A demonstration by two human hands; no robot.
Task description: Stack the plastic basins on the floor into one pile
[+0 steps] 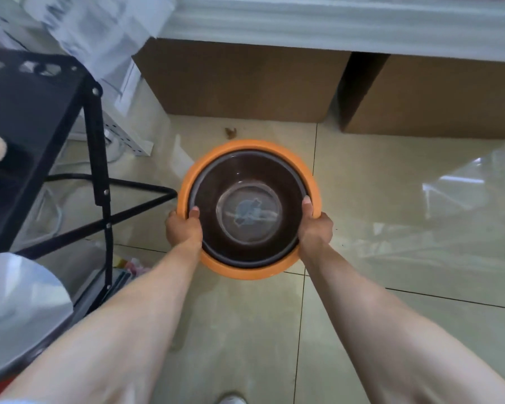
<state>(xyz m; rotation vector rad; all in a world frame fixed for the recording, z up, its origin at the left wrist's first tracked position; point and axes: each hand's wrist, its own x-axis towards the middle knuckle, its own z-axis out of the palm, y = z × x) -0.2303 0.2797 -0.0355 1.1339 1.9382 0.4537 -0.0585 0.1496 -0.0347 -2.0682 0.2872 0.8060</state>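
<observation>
An orange plastic basin (pixel 301 164) is in the middle of the view above the tiled floor, with a dark brown translucent basin (pixel 216 182) nested inside it. My left hand (pixel 184 228) grips the left rims of both basins, thumb hooked over the brown basin's edge. My right hand (pixel 314 225) grips the right rims the same way. The brown basin's round bottom shows a faint blue mark. I cannot tell whether the pile rests on the floor or hangs just above it.
A black metal rack (pixel 96 158) stands close at the left, its foot bar almost touching the orange basin. Two cardboard boxes (pixel 239 83) under a white foam-covered ledge (pixel 333 21) block the far side. Pale floor tiles (pixel 391 228) stretch to the right. My shoe tip (pixel 231 400) shows below.
</observation>
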